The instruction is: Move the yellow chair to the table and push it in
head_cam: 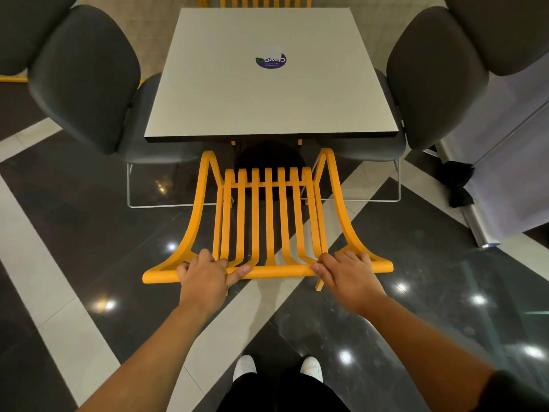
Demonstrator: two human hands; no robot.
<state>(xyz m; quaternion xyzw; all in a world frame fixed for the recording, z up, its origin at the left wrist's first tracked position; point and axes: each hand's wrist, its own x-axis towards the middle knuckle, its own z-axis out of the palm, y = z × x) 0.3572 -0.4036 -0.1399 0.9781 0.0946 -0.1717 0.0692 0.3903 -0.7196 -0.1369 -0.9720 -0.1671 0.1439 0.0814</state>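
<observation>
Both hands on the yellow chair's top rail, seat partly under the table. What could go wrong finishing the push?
1. The yellow chair sits between two grey chairs: the left one and the right one. Their seats crowd the gap, so its front corners may catch if it drifts sideways.
2. The left hand and right hand wrap the top rail; fingers curled over it could get pinched against the table edge if pushed fully in.

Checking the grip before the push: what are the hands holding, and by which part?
Both the left hand and right hand hold the yellow chair by its top back rail.
</observation>
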